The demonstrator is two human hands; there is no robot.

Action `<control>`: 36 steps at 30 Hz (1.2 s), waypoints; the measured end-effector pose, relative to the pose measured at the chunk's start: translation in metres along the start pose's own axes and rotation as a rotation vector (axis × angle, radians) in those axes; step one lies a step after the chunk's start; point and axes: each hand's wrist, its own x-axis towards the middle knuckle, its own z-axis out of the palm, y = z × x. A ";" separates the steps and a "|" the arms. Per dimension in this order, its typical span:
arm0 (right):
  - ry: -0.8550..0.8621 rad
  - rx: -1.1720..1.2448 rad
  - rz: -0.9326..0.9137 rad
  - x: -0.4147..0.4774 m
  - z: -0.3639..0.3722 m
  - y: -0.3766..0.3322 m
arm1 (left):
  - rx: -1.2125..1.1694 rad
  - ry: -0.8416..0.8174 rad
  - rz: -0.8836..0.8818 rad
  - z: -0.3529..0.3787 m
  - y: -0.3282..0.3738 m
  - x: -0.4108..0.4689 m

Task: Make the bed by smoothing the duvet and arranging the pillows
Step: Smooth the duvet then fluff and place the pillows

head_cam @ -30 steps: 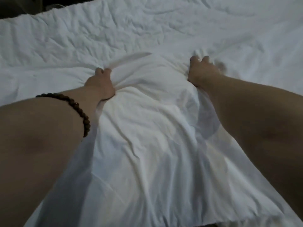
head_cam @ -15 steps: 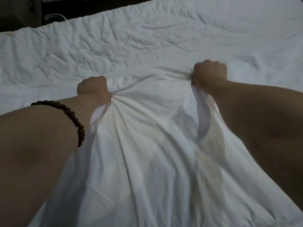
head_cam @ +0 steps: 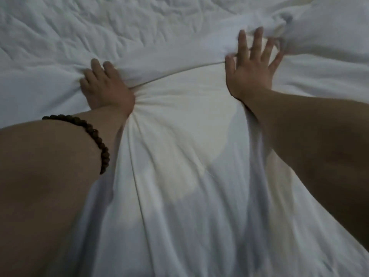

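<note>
The white duvet [head_cam: 189,156] fills the view, its smooth near layer ending in a seam edge [head_cam: 179,73] that runs between my hands. My left hand [head_cam: 105,86], with a dark bead bracelet [head_cam: 95,136] on the forearm, presses down on that edge. Its fingers lie fairly straight and sink into the fabric, and folds fan out from its heel. My right hand [head_cam: 252,68] lies flat with its fingers spread, touching a bunched white lump of bedding [head_cam: 265,27]. No pillow is clearly visible.
Wrinkled, quilted white bedding [head_cam: 99,27] stretches across the far side beyond my hands. Long folds run toward me between my forearms. The bed's edges and the floor are out of view.
Half a second ago both hands were fists gripping the fabric. Both have since moved forward. The right one has opened with its fingers spread, and the left one's fingers have straightened onto the edge.
</note>
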 end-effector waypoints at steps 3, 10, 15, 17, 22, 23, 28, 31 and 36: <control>-0.018 0.010 0.010 0.005 0.006 -0.001 | 0.050 -0.098 0.031 0.003 0.001 0.017; -0.210 -0.048 0.132 -0.001 -0.021 -0.020 | -0.083 -0.218 0.151 -0.049 -0.003 -0.008; -0.374 0.099 -0.096 -0.156 -0.062 -0.072 | -0.252 -0.159 0.190 -0.091 -0.007 -0.141; -0.376 0.082 -0.303 -0.247 -0.074 -0.080 | -0.236 -0.163 0.240 -0.106 -0.022 -0.214; -0.481 0.050 -0.396 -0.416 -0.060 -0.063 | -0.093 -0.350 0.229 -0.117 -0.085 -0.358; -0.504 0.034 -0.396 -0.437 -0.054 -0.061 | -0.069 -0.370 0.224 -0.113 -0.099 -0.375; -0.494 0.023 -0.407 -0.467 -0.022 -0.067 | -0.025 -0.387 0.325 -0.078 -0.131 -0.398; -0.480 0.011 -0.393 -0.460 -0.007 -0.066 | -0.037 -0.373 0.299 -0.059 -0.125 -0.394; -0.409 0.005 -0.433 -0.443 -0.025 -0.032 | 0.038 -0.412 0.292 -0.069 -0.122 -0.394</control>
